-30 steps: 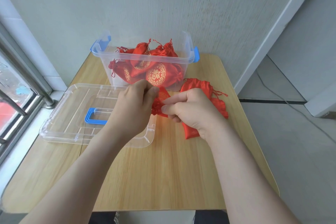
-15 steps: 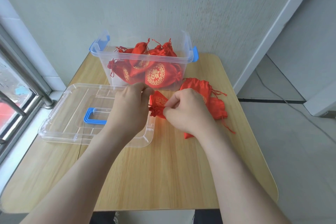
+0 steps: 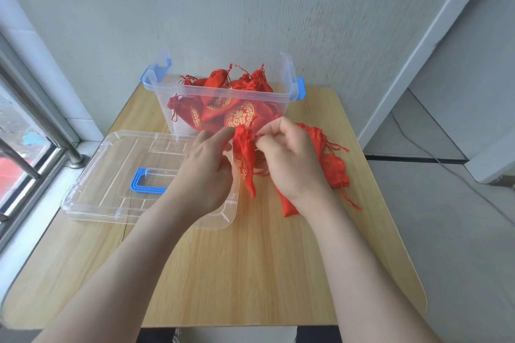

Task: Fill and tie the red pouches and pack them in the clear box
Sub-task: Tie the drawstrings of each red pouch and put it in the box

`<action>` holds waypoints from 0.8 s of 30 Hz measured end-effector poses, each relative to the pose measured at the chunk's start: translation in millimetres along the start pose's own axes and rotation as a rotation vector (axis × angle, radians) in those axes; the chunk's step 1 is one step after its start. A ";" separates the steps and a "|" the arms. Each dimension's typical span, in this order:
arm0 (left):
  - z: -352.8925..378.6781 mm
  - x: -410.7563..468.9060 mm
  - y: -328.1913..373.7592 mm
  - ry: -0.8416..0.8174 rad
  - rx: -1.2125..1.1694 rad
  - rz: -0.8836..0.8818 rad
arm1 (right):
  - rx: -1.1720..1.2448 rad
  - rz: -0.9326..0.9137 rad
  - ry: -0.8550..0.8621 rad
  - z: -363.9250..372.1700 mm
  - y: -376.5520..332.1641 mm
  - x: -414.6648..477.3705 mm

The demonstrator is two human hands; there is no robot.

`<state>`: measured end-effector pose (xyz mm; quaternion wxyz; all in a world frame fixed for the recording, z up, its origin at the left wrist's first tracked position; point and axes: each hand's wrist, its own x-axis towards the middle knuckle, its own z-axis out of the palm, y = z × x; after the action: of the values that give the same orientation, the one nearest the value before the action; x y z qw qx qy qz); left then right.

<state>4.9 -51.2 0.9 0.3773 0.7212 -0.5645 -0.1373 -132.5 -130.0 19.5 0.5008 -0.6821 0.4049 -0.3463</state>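
Observation:
A small red pouch [image 3: 244, 157] with gold print hangs limp between my hands above the table. My left hand [image 3: 204, 171] pinches its gathered top from the left. My right hand [image 3: 291, 160] pinches the top and its red cord from the right. The clear box [image 3: 223, 93] with blue latches stands at the back of the table and holds several tied red pouches [image 3: 237, 111]. A few loose red pouches [image 3: 333, 166] lie on the table to the right, partly hidden behind my right hand.
The box's clear lid [image 3: 111, 172] with a blue handle lies flat on the left of the wooden table [image 3: 250, 264]. A window with metal bars [image 3: 30, 131] runs along the left. A wall stands right behind the box.
Both hands lifted the pouch's top higher, toward the box front. The pouch now hangs long and narrow instead of bunched between the fingers.

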 end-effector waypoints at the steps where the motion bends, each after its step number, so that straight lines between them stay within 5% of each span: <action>1: 1.4 -0.2 -1.4 -0.011 -0.003 0.004 | 0.132 0.023 -0.027 -0.7 -3.2 0.0; 5: -0.4 3.3 -0.7 0.045 -0.102 -0.103 | 0.354 0.024 -0.105 -5.1 -9.3 -1.0; 13: -14.8 9.2 -0.8 0.164 -0.167 -0.188 | -0.300 -0.311 0.198 13.4 20.0 1.9; 19: -26.2 17.0 -14.1 0.320 -0.175 -0.327 | 0.005 -0.179 0.323 15.3 6.8 11.2; 24: -25.1 19.8 -18.5 0.258 -0.187 -0.369 | 0.042 -0.277 0.395 23.5 -16.5 36.7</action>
<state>40.1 -58.1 9.6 0.4799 0.7856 -0.3551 -0.1625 -92.6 -150.7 31.8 0.3740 -0.6395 0.3903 -0.5466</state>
